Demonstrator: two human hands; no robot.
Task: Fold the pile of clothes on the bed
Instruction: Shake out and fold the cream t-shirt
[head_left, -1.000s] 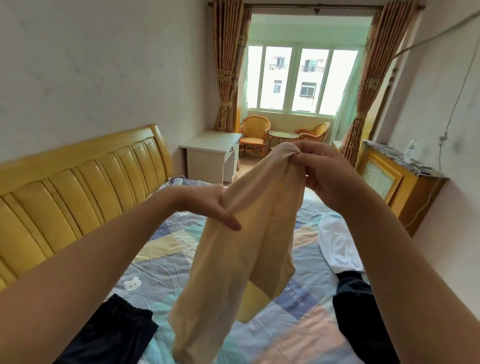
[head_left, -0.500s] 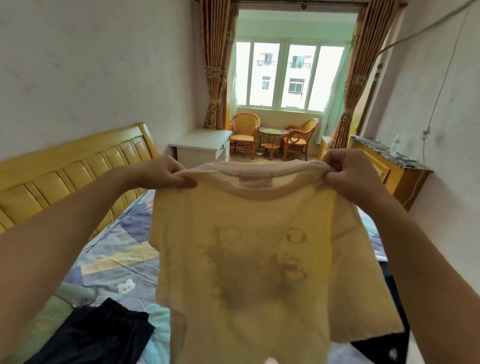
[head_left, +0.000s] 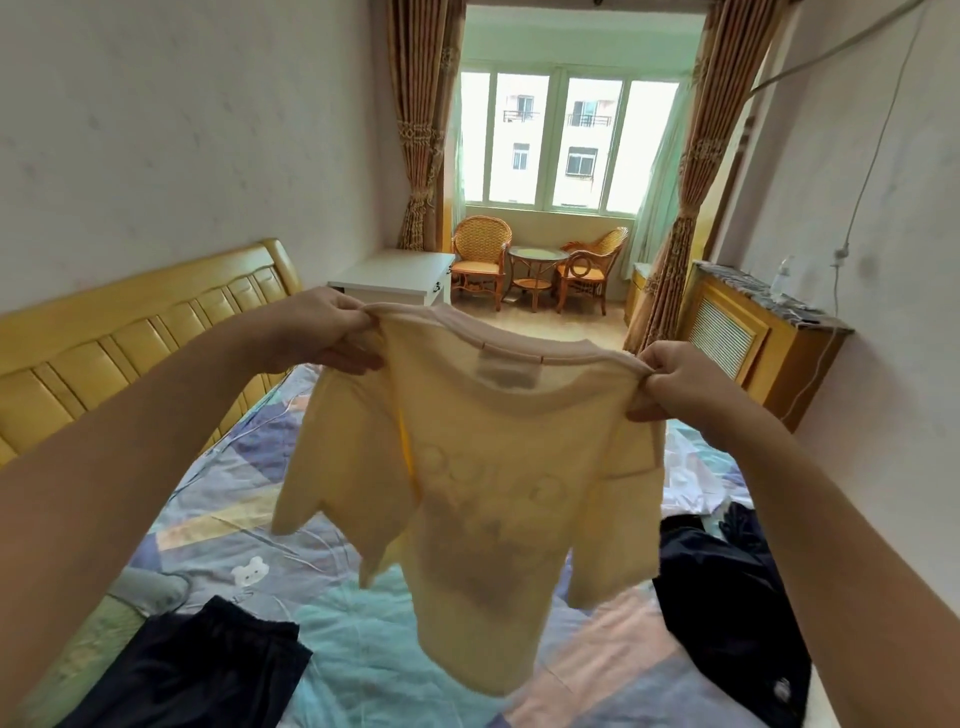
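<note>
**Open bedspread below the shirt, clothes crowding both lower corners**

The pale yellow T-shirt (head_left: 483, 483) hangs across the centre of the frame, hiding the bed (head_left: 363, 649) behind it. Bare bedspread shows at lower centre and left of centre. A dark garment (head_left: 197, 670) fills the lower left; another dark garment (head_left: 727, 597) and a white one (head_left: 691, 478) occupy the right.

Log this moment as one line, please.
stage: shirt spread for folding | left hand: grips shoulder | right hand: grips other shoulder | cream T-shirt: hanging above bed
</note>
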